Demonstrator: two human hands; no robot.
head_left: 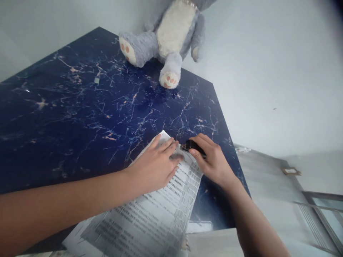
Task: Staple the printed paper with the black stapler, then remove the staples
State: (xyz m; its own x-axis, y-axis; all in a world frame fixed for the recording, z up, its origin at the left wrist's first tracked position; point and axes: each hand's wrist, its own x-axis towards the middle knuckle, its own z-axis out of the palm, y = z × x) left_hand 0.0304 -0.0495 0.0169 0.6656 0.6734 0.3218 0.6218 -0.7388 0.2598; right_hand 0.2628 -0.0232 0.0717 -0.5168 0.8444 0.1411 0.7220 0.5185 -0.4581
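"Stapler (pixel 197 146), judging by that black body and metal nose: where is it sitting?"

"At the far edge of the printed sheets (pixel 158 223), with its nose pointing left. The right hand (pixel 213 159) is clamping around its body, thumb on the near side. I'm not managing to tell whether the nose is gripping the sheets."

"How is it likely to be handling?"

"Light and stiff, I'm guessing, with smooth sides that might be sliding a little in a damp palm. Its body, behind the nose, is offering the best hold; fingertips should be avoiding the metal mouth."

"And the sheets?"

"They're looking thin, limp and easily creased, and their edges are fanning apart toward the near left. A flat palm is probably suiting them better than a pinch. The left hand (pixel 154 166) is lying open over their far part, fingers spread. Both hands are sitting apart, left fingertips just beside the nose."

"What's lying beyond?"

"A dark blue tabletop (pixel 80 137) is carrying the sheets, and its glossy look is suggesting easy slipping. A grey plush toy (pixel 175 30) is sitting at the far side, well apart."
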